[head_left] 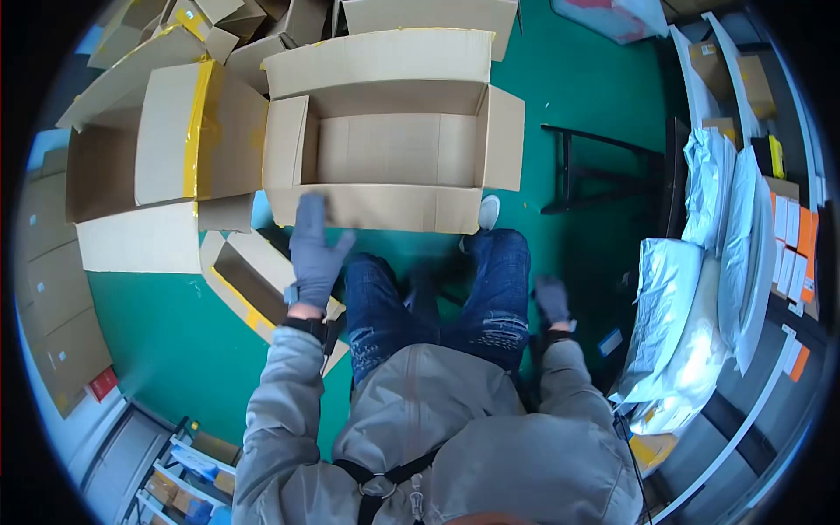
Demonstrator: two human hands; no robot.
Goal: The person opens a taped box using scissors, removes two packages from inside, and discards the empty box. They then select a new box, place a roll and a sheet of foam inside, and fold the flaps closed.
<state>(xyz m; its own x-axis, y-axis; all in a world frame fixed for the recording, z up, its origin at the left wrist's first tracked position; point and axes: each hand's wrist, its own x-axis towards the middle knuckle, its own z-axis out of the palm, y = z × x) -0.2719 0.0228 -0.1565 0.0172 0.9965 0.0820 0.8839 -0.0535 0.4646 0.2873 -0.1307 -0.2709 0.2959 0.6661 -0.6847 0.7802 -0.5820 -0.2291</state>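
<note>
An empty cardboard box (394, 149) with its flaps spread stands on the floor just beyond my knees. My left hand (316, 252), in a grey glove, reaches to its near flap (394, 206). The fingers are stretched out, the thumb stands apart, and the fingertips overlap the flap's lower left edge. Beside my right thigh hangs my right hand (551, 302), also gloved in grey. Its fingers are smeared and foreshortened, and whether they are open or closed I cannot tell.
A larger opened box with yellow tape (234, 131) stands left of the empty one. A smaller open carton (254, 280) lies by my left forearm. More cartons are heaped at the far left. On the right are a black metal frame (604, 166) and shelves with silver packages (665, 306).
</note>
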